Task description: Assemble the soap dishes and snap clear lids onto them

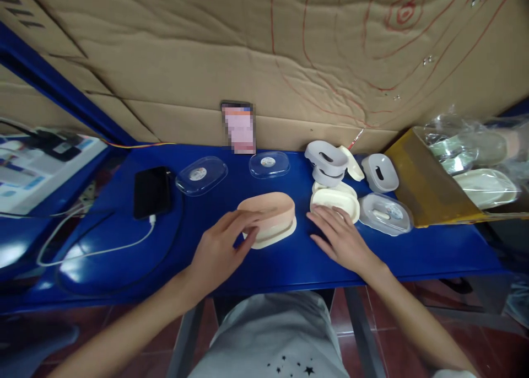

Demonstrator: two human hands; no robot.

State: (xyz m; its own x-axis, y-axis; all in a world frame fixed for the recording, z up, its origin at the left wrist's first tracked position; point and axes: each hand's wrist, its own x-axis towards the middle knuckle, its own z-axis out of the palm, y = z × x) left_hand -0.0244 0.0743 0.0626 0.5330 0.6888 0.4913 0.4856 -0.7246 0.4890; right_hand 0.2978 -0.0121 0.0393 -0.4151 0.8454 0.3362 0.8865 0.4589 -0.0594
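Note:
A pink oval container (279, 207) rests on a cream oval base (275, 237) near the middle of the blue table. My left hand (223, 246) is at its left end, fingers over the rim and wall, thumb on the near side. To the right, a few cream oval dishes (345, 193) lie stacked. My right hand (339, 237) reaches over their near edge, fingers spread and fingertips touching or just above the top dish; nothing shows in its grip.
Clear lids (201, 176) (269, 165) lie behind. Grey oval pieces (326, 155) (380, 172) and a clear-lidded dish (385, 214) are at right, beside a cardboard box (407, 174) of bagged parts. A black device (151, 192) with cable lies left; a phone (238, 127) leans on the cardboard.

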